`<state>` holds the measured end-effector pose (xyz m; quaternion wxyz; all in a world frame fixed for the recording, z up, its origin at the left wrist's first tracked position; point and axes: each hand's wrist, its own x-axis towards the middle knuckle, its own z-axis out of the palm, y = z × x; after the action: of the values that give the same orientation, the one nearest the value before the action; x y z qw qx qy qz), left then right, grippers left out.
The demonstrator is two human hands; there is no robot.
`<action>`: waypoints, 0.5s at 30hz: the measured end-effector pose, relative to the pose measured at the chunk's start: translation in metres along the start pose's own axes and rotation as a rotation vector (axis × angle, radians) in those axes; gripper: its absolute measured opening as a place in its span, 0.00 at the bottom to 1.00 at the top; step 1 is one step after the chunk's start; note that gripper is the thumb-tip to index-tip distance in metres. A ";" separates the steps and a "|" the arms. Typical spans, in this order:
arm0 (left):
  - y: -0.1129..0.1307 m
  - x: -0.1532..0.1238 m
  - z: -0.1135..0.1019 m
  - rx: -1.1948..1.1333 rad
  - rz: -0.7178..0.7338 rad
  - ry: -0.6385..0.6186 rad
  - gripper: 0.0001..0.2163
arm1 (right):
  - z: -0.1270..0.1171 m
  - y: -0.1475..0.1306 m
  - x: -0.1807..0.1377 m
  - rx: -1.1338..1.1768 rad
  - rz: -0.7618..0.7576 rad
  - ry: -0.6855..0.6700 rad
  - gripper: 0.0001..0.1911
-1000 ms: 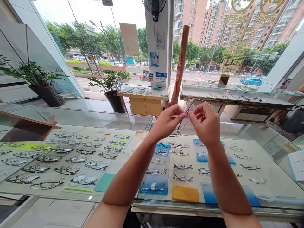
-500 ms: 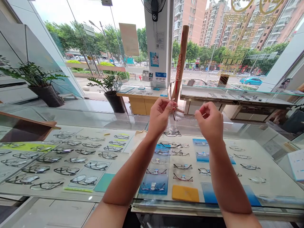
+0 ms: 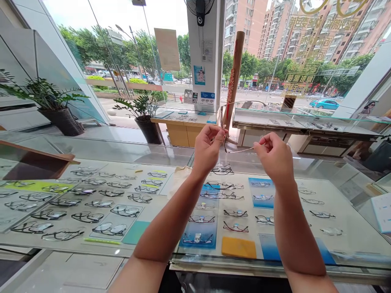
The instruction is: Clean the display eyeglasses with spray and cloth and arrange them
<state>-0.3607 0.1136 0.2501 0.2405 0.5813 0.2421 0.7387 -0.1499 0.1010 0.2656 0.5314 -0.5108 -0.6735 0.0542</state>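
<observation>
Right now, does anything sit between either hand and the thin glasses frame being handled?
Nothing visible does. The left hand pinches the thin glasses frame near its hinge; the right hand pinches the end of its arm, both held above the glass counter.

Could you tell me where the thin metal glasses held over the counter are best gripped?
Pinch the thin metal glasses at the frame front by the hinge, from the left as the left hand does, and at the temple tip from the right, like the right hand. The temple between is fine wire, probably bendable.
</observation>
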 end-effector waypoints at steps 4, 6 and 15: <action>0.000 -0.003 0.002 0.021 -0.031 -0.111 0.08 | 0.001 -0.010 -0.006 0.099 -0.290 -0.086 0.12; 0.000 -0.004 0.004 0.020 -0.062 -0.179 0.09 | 0.005 -0.015 -0.008 0.139 -0.385 -0.160 0.15; 0.005 -0.005 0.004 -0.193 -0.329 -0.322 0.09 | 0.013 -0.021 -0.013 0.299 -0.407 -0.274 0.10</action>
<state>-0.3559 0.1069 0.2506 0.4471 0.6186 0.2205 0.6073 -0.1739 0.0878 0.2647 0.5048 -0.2692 -0.8123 0.1135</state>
